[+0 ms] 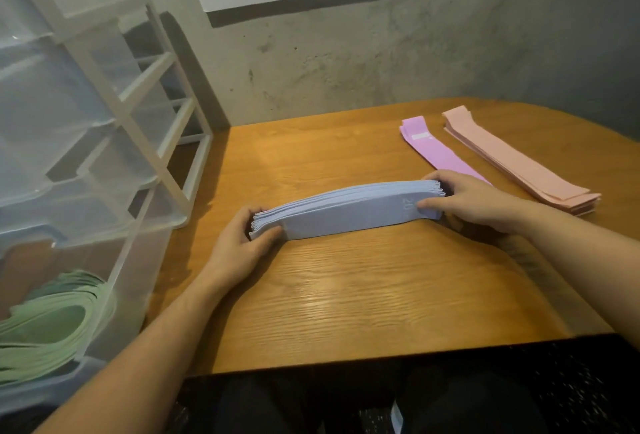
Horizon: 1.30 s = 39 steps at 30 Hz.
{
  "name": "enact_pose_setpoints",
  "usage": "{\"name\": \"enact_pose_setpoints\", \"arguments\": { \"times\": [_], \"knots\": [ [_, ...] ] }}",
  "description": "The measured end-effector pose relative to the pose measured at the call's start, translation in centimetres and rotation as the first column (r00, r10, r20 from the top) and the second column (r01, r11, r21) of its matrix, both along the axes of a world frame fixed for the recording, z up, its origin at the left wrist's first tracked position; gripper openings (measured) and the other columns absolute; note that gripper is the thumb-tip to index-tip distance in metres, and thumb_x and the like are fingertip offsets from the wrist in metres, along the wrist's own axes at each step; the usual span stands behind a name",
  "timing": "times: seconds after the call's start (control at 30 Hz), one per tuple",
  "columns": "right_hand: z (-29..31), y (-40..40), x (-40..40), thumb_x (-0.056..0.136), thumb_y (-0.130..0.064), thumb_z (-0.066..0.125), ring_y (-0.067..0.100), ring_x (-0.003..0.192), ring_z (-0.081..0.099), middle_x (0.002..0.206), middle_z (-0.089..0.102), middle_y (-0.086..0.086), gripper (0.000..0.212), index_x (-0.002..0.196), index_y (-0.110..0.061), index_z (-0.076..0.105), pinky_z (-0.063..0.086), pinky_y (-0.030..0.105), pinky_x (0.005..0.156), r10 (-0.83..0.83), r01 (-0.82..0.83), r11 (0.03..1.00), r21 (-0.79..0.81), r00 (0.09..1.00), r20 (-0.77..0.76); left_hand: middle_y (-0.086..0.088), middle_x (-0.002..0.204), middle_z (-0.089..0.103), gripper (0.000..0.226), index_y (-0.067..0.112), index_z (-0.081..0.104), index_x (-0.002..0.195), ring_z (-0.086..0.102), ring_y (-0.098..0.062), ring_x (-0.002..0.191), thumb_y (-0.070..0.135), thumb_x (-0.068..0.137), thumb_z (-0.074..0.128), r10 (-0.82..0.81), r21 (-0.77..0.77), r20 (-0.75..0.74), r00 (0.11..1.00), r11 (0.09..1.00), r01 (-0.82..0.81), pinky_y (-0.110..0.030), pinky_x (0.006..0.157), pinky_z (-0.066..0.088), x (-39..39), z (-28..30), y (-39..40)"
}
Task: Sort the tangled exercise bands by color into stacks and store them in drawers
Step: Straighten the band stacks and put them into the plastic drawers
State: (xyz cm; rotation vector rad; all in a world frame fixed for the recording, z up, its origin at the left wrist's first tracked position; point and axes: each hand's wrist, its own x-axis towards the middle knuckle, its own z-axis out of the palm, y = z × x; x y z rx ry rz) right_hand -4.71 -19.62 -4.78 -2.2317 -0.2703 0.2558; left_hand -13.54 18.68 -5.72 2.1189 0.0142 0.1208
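Standing at the left of the frame, the clear plastic drawer unit [86, 128] shows its lowest drawer [52, 312] pulled out, with a loose pile of green bands [59, 326] already lying in it; the drawers above look bare through their walls, though glare makes that hard to confirm.

Just right of the unit, on the wooden surface [346, 295], the left hand [239, 246] has its grip clamped on the near-left end of the blue band stack [346, 212], thumb on top and fingers curled around the end. The stack runs across the middle of the frame and bows upward slightly between the two grips. At its far-right end the right hand [474, 201] pinches it likewise, thumb over the printed number.

Judging by that bow, the main risk is the layers fanning or sliding apart if the ends are squeezed inward or lifted unevenly on the way to a drawer; the loop edges at both ends already look a little splayed. Bands could also catch on a drawer's rim if the stack sags.

Toward the upper right, the purple stack [436, 149] lies flat, its near end just behind the right hand, with the pink stack [519, 163] beside it.
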Motion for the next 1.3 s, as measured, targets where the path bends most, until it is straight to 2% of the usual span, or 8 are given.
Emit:
{"name": "enact_pose_setpoints", "arguments": {
  "times": [0.2,0.3,0.4,0.57,0.83,1.03,1.17,1.3],
  "knots": [
    [1.4,1.1,-0.8,0.09,-0.028,0.073,0.007,0.105,0.059,0.117,0.06,-0.006,0.042,0.127,-0.027,0.053,0.047,0.019,0.078,-0.072,0.073,0.997,0.037,0.997,-0.042,0.006,0.104,0.069,0.024,0.029,0.062,0.114,0.067,-0.006,0.087,0.034,0.093,0.07,0.051,-0.051,0.028,0.998,0.997,-0.05,-0.027,0.072,0.056,-0.2,0.3,-0.1],
    [2.7,2.3,-1.5,0.093,-0.031,0.07,0.01,0.097,0.057,0.111,0.058,-0.003,0.041,0.127,-0.024,0.049,0.051,0.025,0.076,-0.114,0.116,0.993,0.019,0.992,-0.058,0.003,0.103,0.063,0.015,0.027,0.061,0.112,0.064,-0.005,0.081,0.031,0.097,0.064,0.149,-0.176,0.032,0.988,0.974,-0.141,-0.026,0.067,0.055,-0.6,1.1,-0.7],
    [4.1,3.4,-1.9,0.094,-0.031,0.067,0.018,0.099,0.057,0.111,0.056,0.0,0.034,0.123,-0.022,0.051,0.053,0.033,0.083,-0.121,0.121,0.993,-0.008,0.985,-0.126,-0.01,0.099,0.062,0.018,0.022,0.059,0.115,0.06,-0.024,0.062,0.026,0.099,0.062,0.156,-0.376,-0.086,0.984,0.91,-0.177,-0.036,0.054,0.057,-1.0,1.6,-1.2],
    [5.9,4.0,-2.4,0.091,-0.03,0.069,0.023,0.102,0.056,0.116,0.055,0.01,0.037,0.122,-0.015,0.055,0.051,0.036,0.087,-0.169,0.148,0.985,-0.092,0.939,-0.299,-0.018,0.079,0.062,0.019,0.016,0.058,0.114,0.054,-0.022,0.05,0.027,0.099,0.062,0.108,-0.391,-0.22,0.97,0.901,-0.189,-0.04,0.056,0.054,-1.9,0.8,-1.2],
    [10.2,9.9,-2.7,0.087,-0.019,0.069,0.016,0.063,0.051,0.087,0.058,0.007,0.032,0.115,-0.016,0.054,0.039,0.03,0.058,-0.151,0.142,0.984,-0.109,0.985,-0.083,-0.016,0.094,0.059,0.017,0.012,0.057,0.113,0.054,-0.015,0.056,0.02,0.099,0.062,0.111,-0.449,-0.203,0.973,0.872,-0.193,-0.033,0.051,0.058,-2.1,0.8,-1.8],
    [12.3,18.4,-3.0,0.086,-0.024,0.071,0.022,0.071,0.058,0.085,0.06,0.003,0.047,0.126,-0.022,0.048,0.045,0.029,0.056,0.031,-0.033,0.956,-0.292,0.999,-0.013,-0.015,0.087,0.056,0.01,0.013,0.056,0.106,0.051,-0.014,0.05,0.016,0.098,0.062,0.151,-0.525,-0.201,0.968,0.818,-0.236,-0.035,0.05,0.059,-2.0,0.3,-1.6],
    [11.3,23.8,-3.9,0.085,-0.033,0.072,0.025,0.069,0.061,0.087,0.06,0.004,0.059,0.134,-0.021,0.042,0.05,0.031,0.064,0.13,-0.125,0.851,-0.511,0.991,-0.026,-0.012,0.081,0.055,0.008,0.016,0.056,0.103,0.049,-0.013,0.047,0.014,0.098,0.061,0.154,-0.55,-0.199,0.968,0.8,-0.24,-0.036,0.05,0.058,-1.9,0.3,-1.6],
    [9.1,27.0,-4.7,0.083,-0.035,0.075,0.028,0.081,0.062,0.096,0.059,0.008,0.071,0.141,-0.018,0.038,0.049,0.032,0.066,0.149,-0.157,0.817,-0.554,0.987,-0.06,-0.009,0.08,0.056,0.006,0.018,0.056,0.104,0.05,-0.01,0.047,0.021,0.1,0.059,0.135,-0.581,-0.221,0.966,0.777,-0.242,-0.033,0.051,0.058,-2.0,0.5,-1.5]
  ]
}}
